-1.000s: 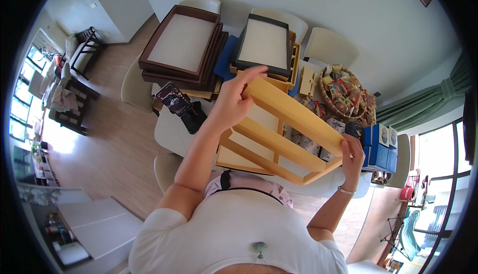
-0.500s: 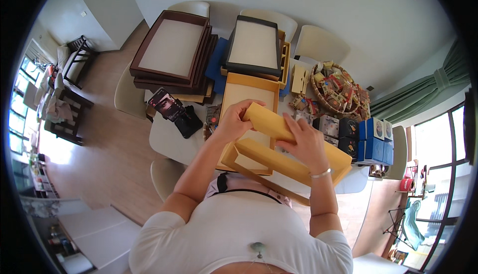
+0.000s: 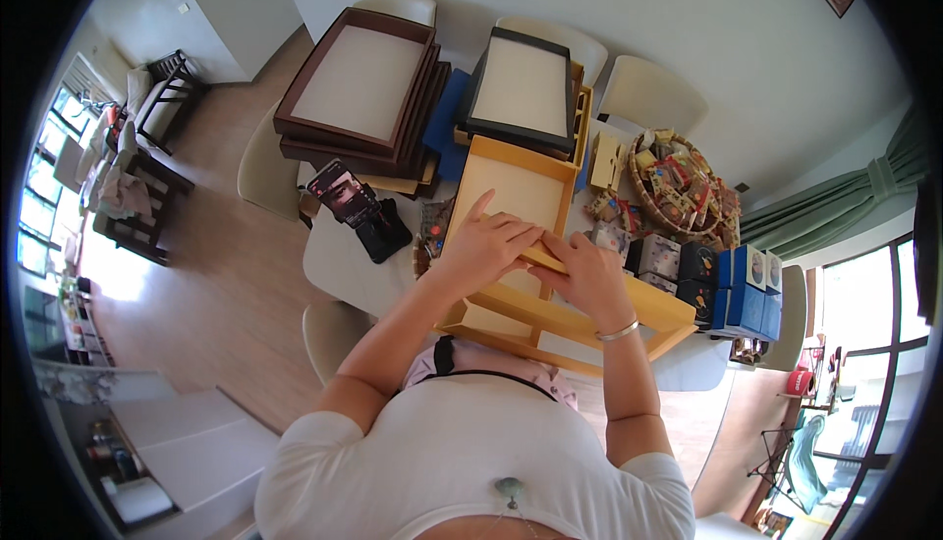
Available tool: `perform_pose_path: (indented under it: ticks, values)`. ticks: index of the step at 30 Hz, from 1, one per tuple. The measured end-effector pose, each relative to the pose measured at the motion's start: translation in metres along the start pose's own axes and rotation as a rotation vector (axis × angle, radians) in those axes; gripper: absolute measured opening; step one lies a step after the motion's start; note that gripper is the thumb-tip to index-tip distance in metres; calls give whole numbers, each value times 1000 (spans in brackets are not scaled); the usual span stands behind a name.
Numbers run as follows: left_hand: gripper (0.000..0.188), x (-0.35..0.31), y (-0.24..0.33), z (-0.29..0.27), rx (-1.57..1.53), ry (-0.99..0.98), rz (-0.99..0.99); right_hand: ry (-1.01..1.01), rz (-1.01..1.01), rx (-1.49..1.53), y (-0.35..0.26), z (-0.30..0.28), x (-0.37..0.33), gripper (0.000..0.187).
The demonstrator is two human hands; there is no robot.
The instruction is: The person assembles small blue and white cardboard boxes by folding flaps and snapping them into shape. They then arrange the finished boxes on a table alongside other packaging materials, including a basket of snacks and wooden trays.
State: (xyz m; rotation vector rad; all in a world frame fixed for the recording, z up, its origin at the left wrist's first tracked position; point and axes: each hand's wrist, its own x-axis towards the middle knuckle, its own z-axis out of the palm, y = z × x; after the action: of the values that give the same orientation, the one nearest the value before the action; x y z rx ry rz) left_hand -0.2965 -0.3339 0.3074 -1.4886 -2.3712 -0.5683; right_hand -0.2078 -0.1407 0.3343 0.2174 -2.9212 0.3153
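Observation:
Between my hands is a folded yellow cardboard piece [image 3: 546, 257], mostly covered by my fingers. My left hand [image 3: 481, 253] lies over its left part, fingers pressed together on it and one finger raised. At the right part, my right hand [image 3: 587, 280] grips the same piece, a bracelet on that wrist. Under both hands, a long yellow cardboard frame [image 3: 653, 312] with open sections slants across the near table edge. Just beyond sits a shallow yellow box tray [image 3: 565, 187] with a whitish bottom.
Brown box trays [image 3: 287, 113] are stacked at the far left, a black-rimmed tray [image 3: 521, 83] beside them. A phone [image 3: 344, 191] stands on a black holder [image 3: 385, 234]. On the right are a wicker basket [image 3: 638, 187] of small packets and several blue boxes [image 3: 751, 304].
My left hand has shifted from the yellow piece's left end onto its middle, closer to my right hand. The piece now sits lower and is more covered. The view has shifted slightly.

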Motion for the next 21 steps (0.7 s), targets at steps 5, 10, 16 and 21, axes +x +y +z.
perform_pose_path:
  ticks: [5, 10, 16, 21]
  values:
    - [41, -7, -6, 11, 4, 1, 15, 72, -90, -67, 5, 16, -8, 47]
    - [36, -14, -22, 0, -69, -36, -60, 96, -105, -158, 22, 24, -19, 46]
    - [38, -4, -14, 10, -5, 23, 15, 1, -103, -156, 21, 24, -12, 44]
    - [36, 2, -11, 16, -49, 35, 32, 28, -133, -79, 19, 15, -4, 45]
